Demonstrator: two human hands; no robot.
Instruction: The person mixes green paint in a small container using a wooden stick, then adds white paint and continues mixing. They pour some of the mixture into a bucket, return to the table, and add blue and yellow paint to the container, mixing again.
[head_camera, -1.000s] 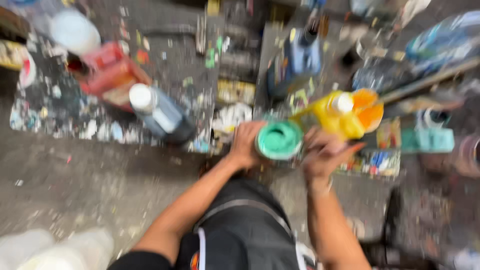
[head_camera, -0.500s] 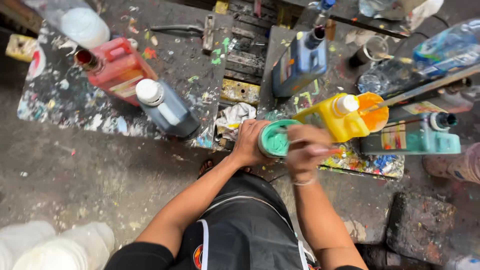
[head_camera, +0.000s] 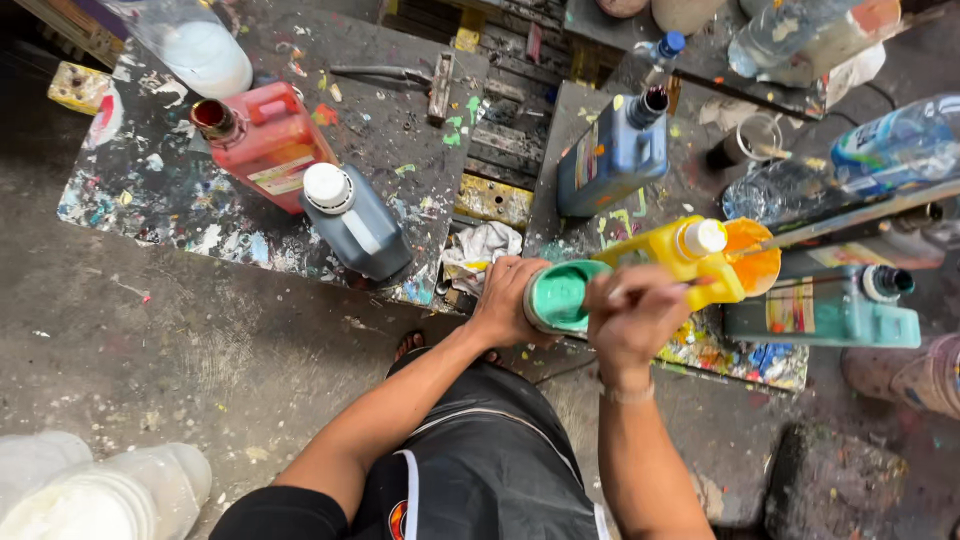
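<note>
My left hand (head_camera: 506, 300) grips a small cup of green paint (head_camera: 561, 296) from the left side, holding it over my lap. My right hand (head_camera: 632, 318) is closed around a thin stick or brush handle (head_camera: 655, 288) that reaches across the cup's rim. Just beyond the cup lies a yellow paint jug (head_camera: 672, 258) with a white cap, next to an orange cup (head_camera: 755, 256). Whether the stick's tip touches the green paint is hidden by my fingers.
Paint-spattered boards (head_camera: 160, 190) hold a red jug (head_camera: 262, 142), a dark grey jug (head_camera: 356, 222), a blue jug (head_camera: 612, 152) and a teal jug (head_camera: 825, 310). Clear plastic bottles (head_camera: 895, 140) lie at the right. White containers (head_camera: 100, 490) stand at the lower left on the dirty floor.
The view has steadied and moved closer. My right hand has shifted from right of the cup to just over its rim with the stick; my left hand keeps hold of the cup.
</note>
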